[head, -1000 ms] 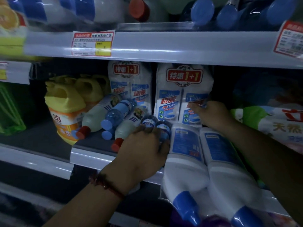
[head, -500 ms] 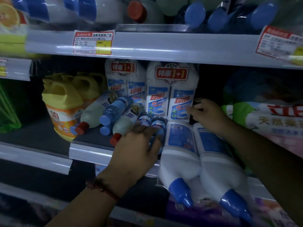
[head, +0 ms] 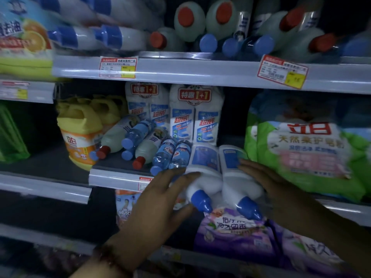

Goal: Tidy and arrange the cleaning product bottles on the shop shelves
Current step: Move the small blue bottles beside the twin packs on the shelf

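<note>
A shrink-wrapped twin pack of white plastic bottles with blue nozzle caps point(head: 220, 177) lies on the middle shelf's front edge point(head: 116, 177), caps overhanging. The left hand point(head: 158, 205), fingers spread, and the flat right hand point(head: 267, 181) flank it, both touching.

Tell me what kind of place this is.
Most likely a shop's cleaning-products aisle: tiered shelves with price tags clipped to the edges, "1+1" promo twin packs, and detergent bags stocked in rows.

My left hand point(head: 160, 199) reaches forward, fingers spread loose; my right hand point(head: 267, 183) lies flat, fingers extended leftward.
</note>
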A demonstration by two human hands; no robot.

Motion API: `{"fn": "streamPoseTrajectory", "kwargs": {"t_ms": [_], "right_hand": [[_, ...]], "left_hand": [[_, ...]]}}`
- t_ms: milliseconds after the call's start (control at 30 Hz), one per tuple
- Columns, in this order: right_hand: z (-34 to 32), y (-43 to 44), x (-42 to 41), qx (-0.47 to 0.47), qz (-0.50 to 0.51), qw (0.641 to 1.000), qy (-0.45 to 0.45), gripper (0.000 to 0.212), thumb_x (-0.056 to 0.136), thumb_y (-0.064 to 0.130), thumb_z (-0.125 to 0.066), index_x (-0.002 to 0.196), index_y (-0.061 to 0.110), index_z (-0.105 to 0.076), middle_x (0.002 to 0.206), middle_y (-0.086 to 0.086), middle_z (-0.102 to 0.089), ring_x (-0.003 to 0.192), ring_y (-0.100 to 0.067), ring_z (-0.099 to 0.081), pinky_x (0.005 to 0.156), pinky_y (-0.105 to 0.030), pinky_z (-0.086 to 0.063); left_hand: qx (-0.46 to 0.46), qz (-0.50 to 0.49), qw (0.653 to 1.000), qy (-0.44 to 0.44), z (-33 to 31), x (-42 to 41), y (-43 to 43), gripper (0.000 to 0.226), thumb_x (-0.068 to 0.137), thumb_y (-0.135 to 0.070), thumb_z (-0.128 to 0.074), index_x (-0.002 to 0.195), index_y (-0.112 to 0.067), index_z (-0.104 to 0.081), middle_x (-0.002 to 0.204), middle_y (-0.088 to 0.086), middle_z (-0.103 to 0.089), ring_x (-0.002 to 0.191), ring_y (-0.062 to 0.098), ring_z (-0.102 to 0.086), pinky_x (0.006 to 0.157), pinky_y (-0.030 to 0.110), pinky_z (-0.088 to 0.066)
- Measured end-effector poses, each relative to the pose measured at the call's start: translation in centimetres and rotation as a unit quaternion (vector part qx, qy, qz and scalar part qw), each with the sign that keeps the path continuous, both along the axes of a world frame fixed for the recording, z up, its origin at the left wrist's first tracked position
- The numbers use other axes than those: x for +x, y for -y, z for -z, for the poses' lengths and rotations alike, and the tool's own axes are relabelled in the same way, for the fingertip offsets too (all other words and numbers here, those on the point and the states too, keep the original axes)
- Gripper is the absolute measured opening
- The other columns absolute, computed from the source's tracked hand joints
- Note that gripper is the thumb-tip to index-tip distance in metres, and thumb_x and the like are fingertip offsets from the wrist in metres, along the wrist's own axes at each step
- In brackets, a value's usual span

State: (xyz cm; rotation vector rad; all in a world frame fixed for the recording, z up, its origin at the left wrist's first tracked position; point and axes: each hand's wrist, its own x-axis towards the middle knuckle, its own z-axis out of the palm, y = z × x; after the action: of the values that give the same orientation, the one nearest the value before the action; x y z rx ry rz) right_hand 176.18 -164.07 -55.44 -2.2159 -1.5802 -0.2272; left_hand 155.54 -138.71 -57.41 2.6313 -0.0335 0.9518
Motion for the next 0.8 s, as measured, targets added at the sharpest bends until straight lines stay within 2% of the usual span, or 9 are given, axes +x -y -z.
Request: {"fn": "streamPoseTrajectory", "kwargs": {"t_ms": [133, 233, 300, 433, 500, 567, 633, 700, 800], "right_hand": [[-0.1, -1.6, -1.3, 0.092, -0.013, 0.996, 0.008, 0.095, 0.069, 0.028, -0.084, 0.148, 0.045, -0.033, 0.157, 0.028, -0.026, 0.146, 0.001, -0.029, 0.117, -0.022, -0.028], [-0.5, -2.4, -1.9, 0.193, -0.028, 0.98, -0.032, 0.078, 0.069, 0.017, -0.084, 0.138, 0.033, -0.053, 0.146, 0.025, -0.048, 0.135, 0.0, -0.047, 0.111, -0.028, -0.04], [-1.4, -3.0, -2.5, 0.26, -0.02, 0.96, -0.097, 0.072, 0.068, 0.009, -0.092, 0.13, 0.028, -0.062, 0.131, 0.022, -0.063, 0.123, -0.001, -0.058, 0.102, -0.031, -0.049], [-4.2, -3.5, -3.4, 0.336, 0.008, 0.927, -0.164, 0.048, 0.066, 0.02, -0.092, 0.108, 0.03, -0.07, 0.094, 0.026, -0.072, 0.088, 0.004, -0.068, 0.08, -0.008, -0.048], [-5.3, -3.4, -3.4, 0.324, -0.002, 0.932, -0.16, 0.036, 0.069, 0.022, -0.09, 0.092, 0.037, -0.067, 0.077, 0.027, -0.07, 0.076, 0.005, -0.066, 0.072, -0.005, -0.044], [-5.9, -3.3, -3.4, 0.313, -0.013, 0.935, -0.165, 0.035, 0.07, 0.022, -0.09, 0.087, 0.039, -0.064, 0.075, 0.028, -0.069, 0.075, 0.006, -0.065, 0.071, -0.005, -0.044], [-6.0, -3.3, -3.4, 0.309, -0.011, 0.937, -0.162, 0.035, 0.072, 0.022, -0.089, 0.088, 0.039, -0.063, 0.079, 0.029, -0.07, 0.078, 0.007, -0.066, 0.072, -0.004, -0.044], [-6.0, -3.3, -3.6, 0.306, -0.012, 0.939, -0.155, 0.036, 0.073, 0.022, -0.089, 0.085, 0.039, -0.06, 0.078, 0.032, -0.068, 0.078, 0.008, -0.065, 0.072, -0.003, -0.043], [-5.7, -2.8, -3.6, 0.31, -0.013, 0.938, -0.157, 0.039, 0.072, 0.019, -0.088, 0.086, 0.04, -0.059, 0.074, 0.034, -0.066, 0.075, 0.01, -0.063, 0.072, -0.001, -0.041]], "left_hand": [[0.014, -0.016, 0.999, 0.026, 0.1, 0.8, 1.0, 0.056, 0.091, -0.046, -0.064, 0.144, -0.035, -0.052, 0.139, -0.006, -0.059, 0.127, 0.019, -0.059, 0.099, 0.046, -0.05], [-0.068, 0.006, 0.996, 0.059, -0.5, 0.8, 1.2, 0.052, 0.094, -0.045, -0.068, 0.143, -0.034, -0.055, 0.138, -0.014, -0.061, 0.128, 0.01, -0.057, 0.102, 0.042, -0.048], [-0.129, 0.025, 0.986, 0.1, -2.1, 0.8, 1.9, 0.044, 0.094, -0.046, -0.068, 0.136, -0.035, -0.06, 0.133, -0.019, -0.063, 0.126, 0.002, -0.057, 0.104, 0.028, -0.046], [-0.282, 0.032, 0.95, 0.132, -5.6, 1.4, 2.8, 0.046, 0.084, -0.043, -0.077, 0.126, -0.032, -0.063, 0.119, -0.021, -0.068, 0.118, 0.002, -0.063, 0.098, 0.017, -0.047], [-0.251, -0.026, 0.964, 0.087, -5.7, 1.6, 1.3, 0.051, 0.083, -0.05, -0.079, 0.128, -0.033, -0.061, 0.121, -0.02, -0.067, 0.118, -0.001, -0.061, 0.099, 0.02, -0.049], [-0.142, -0.132, 0.981, 0.001, -4.7, 1.6, -0.7, 0.065, 0.078, -0.069, -0.071, 0.131, -0.034, -0.059, 0.13, -0.011, -0.062, 0.122, 0.011, -0.058, 0.103, 0.036, -0.05], [-0.086, -0.198, 0.973, -0.083, -3.6, 1.4, -1.7, 0.085, 0.067, -0.083, -0.056, 0.135, -0.033, -0.057, 0.138, -0.003, -0.052, 0.128, 0.023, -0.053, 0.105, 0.046, -0.048], [-0.083, -0.194, 0.973, -0.089, -2.8, 1.6, -1.8, 0.088, 0.066, -0.081, -0.054, 0.136, -0.028, -0.058, 0.141, 0.003, -0.044, 0.13, 0.031, -0.049, 0.106, 0.048, -0.047], [-0.077, -0.211, 0.97, -0.09, -2.6, 2.8, -1.5, 0.077, 0.077, -0.063, -0.072, 0.141, -0.023, -0.056, 0.143, 0.014, -0.036, 0.13, 0.039, -0.043, 0.11, 0.041, -0.041]]}}
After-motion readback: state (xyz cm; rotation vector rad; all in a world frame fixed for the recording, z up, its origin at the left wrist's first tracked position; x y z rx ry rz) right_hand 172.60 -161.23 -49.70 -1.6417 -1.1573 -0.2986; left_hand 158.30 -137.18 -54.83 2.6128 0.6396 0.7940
